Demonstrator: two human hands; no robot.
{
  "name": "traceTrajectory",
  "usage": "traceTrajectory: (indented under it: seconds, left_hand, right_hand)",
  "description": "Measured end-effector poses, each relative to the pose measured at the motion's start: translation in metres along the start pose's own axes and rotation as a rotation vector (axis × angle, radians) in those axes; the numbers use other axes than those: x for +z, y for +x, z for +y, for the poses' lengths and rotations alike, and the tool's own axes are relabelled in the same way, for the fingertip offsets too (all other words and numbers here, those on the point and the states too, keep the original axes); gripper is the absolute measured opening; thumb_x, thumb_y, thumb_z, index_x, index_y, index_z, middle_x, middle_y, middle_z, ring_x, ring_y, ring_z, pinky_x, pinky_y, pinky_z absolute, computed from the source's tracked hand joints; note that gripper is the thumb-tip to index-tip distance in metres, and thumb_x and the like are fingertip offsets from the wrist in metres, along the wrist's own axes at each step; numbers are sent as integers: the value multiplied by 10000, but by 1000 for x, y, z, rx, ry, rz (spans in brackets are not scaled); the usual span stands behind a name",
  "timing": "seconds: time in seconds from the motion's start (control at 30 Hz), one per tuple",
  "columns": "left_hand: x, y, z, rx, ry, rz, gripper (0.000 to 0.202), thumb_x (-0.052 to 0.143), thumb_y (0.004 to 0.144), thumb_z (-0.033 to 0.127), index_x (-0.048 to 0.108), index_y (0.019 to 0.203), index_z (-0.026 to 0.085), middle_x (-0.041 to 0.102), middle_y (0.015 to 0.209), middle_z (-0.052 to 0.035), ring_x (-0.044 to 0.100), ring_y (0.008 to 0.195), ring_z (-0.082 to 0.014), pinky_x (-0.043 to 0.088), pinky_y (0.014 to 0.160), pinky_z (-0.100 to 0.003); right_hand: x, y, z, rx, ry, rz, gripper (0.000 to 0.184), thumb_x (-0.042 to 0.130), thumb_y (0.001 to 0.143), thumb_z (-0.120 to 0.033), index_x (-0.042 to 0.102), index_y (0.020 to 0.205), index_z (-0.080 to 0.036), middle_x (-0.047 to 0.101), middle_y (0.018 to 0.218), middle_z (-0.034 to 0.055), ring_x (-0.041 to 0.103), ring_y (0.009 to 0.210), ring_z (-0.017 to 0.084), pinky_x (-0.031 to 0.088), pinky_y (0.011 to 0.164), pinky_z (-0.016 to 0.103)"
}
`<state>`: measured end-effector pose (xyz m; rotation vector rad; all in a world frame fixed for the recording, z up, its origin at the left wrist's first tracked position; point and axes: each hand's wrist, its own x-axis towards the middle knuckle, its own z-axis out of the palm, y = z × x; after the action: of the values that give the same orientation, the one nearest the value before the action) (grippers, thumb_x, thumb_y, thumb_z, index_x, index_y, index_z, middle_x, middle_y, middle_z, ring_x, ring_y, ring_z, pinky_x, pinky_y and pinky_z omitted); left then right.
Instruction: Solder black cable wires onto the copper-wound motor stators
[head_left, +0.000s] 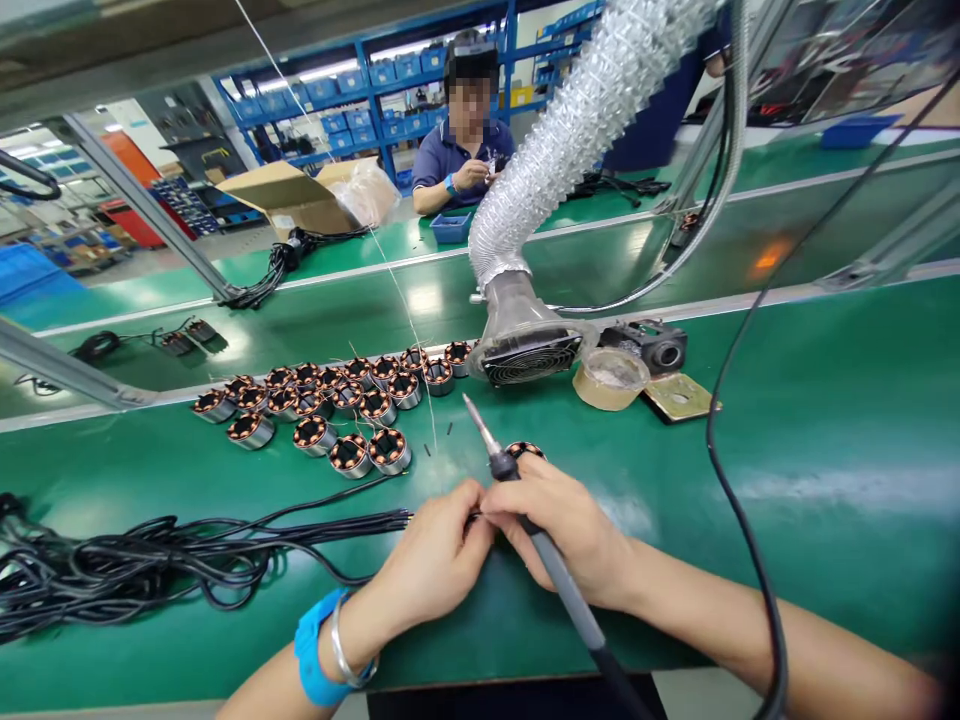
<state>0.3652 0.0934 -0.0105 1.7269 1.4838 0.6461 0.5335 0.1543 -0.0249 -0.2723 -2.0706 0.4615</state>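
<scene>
My right hand (pixel 574 530) is closed around a soldering iron (pixel 559 575), its bare tip pointing up and away to the left. Just left of it, my left hand (pixel 435 555) is closed in a pinch, fingertips against those of my right hand. A black cable (pixel 334 572) runs in under the left hand, and a dark bit of it shows between the fingertips; the rest is covered. Behind the right hand a copper-wound motor stator (pixel 527 450) is partly hidden. Beyond the hands stand several more stators (pixel 390 450) in loose rows.
A bundle of black cables (pixel 172 550) lies at left. A fume extractor hood (pixel 529 350) on a silver duct (pixel 555 140) hangs over the green bench, beside a tape roll (pixel 611 380) and a small metal plate (pixel 681 397). A dark cord (pixel 731 490) crosses at right. A person (pixel 465 150) sits opposite.
</scene>
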Motion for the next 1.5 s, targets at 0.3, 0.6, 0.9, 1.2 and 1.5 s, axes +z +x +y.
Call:
traceTrajectory:
  seconds: [0.3,0.6,0.9,1.2,1.5]
  left_hand:
    - [-12,2,5,11,14,2,176,479,957,303,566,848,196,591,791,13,521,746,-148,376,702,-262]
    - [2,13,-11,-134,-478,-112,254,512,897,391,535,800,158,396,637,60,341,594,-100,294,573,-227]
    - [2,22,-15,-147,-381,42,180,511,815,313,524,708,168,391,607,56,333,581,-103,275,569,-230]
    - [6,20,-18,-166,-238,87,196,514,868,322,547,735,182,358,591,61,310,561,-101,256,543,-223]
    - [5,15,-14,-171,-212,78,226,514,897,362,553,758,189,320,543,78,276,505,-90,218,496,-218]
  right_hand:
    - [-25,-3,11,83,-14,-53,199,539,888,-76,552,1048,-194,643,755,9,587,622,123,512,608,238]
    - [-11,-12,11,14,-94,-13,239,521,867,-22,569,1026,-194,605,681,-4,545,570,125,511,567,248]
    - [-47,-16,-20,229,-63,159,515,536,874,-29,534,1339,-249,733,929,31,687,696,166,591,621,294]
    - [-35,-46,-11,482,92,449,159,597,862,-234,719,962,-210,644,714,29,547,554,152,435,488,291]
    - [-32,-52,-9,571,141,471,116,610,855,-262,696,898,-198,623,682,21,540,536,149,418,497,288]
